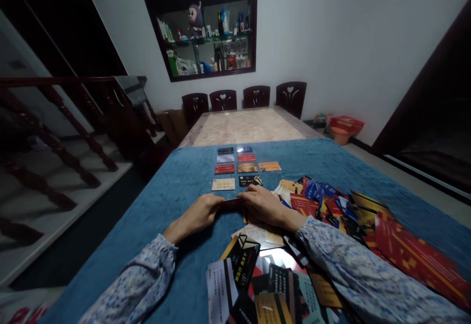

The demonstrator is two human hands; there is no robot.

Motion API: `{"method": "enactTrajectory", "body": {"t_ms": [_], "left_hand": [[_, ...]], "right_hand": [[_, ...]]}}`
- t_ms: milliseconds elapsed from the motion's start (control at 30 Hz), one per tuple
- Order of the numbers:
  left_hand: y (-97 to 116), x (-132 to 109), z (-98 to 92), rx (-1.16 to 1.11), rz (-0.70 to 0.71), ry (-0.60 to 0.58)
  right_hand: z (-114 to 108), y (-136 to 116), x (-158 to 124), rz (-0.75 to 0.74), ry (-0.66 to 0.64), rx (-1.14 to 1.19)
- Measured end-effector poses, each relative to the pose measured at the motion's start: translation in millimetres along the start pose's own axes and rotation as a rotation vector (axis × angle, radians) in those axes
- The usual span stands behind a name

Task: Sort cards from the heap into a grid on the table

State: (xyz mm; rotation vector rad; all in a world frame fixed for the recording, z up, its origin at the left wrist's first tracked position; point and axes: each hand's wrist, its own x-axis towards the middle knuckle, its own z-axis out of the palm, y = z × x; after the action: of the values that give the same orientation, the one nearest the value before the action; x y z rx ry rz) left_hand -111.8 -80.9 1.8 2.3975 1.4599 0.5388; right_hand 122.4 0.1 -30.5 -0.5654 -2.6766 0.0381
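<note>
Between my two hands is a thin card (231, 203), seen nearly edge-on, reddish along its visible side. My left hand (203, 212) pinches its left end. At its right end, my right hand (262, 205) has its fingers closed on it. Just beyond, cards lie flat in short rows: a cream card (223, 184), a black VIP card (250, 181), a red card (224, 168), a gold card (247, 167) and an orange card (270, 166) among them. Under and beside my right forearm spreads a heap of loose, overlapping cards (272, 285).
A blue cloth (184, 177) covers the near part of the table; its far end is bare marble-like top (250, 124). Large red cards (412, 250) lie at right. Dark chairs (256, 96) stand behind, below a wall cabinet (206, 39). A stair railing (55, 93) is at left.
</note>
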Motion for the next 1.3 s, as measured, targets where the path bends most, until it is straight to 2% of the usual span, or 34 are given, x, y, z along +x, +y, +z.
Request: {"method": "enactTrajectory", "body": {"t_ms": [367, 633, 933, 1300], "left_hand": [[1, 2, 0.5, 0.054, -0.050, 0.001], [0, 6, 4.6, 0.023, -0.063, 0.110], [5, 10, 2.9, 0.094, -0.029, 0.161], [3, 14, 2.9, 0.056, 0.002, 0.194]], "right_hand": [[5, 3, 0, 0.001, 0.030, -0.003], [-2, -2, 0, -0.044, 0.071, -0.155], [-5, -7, 1, -0.069, 0.235, -0.295], [-8, -9, -1, -0.064, 0.316, -0.369]]}}
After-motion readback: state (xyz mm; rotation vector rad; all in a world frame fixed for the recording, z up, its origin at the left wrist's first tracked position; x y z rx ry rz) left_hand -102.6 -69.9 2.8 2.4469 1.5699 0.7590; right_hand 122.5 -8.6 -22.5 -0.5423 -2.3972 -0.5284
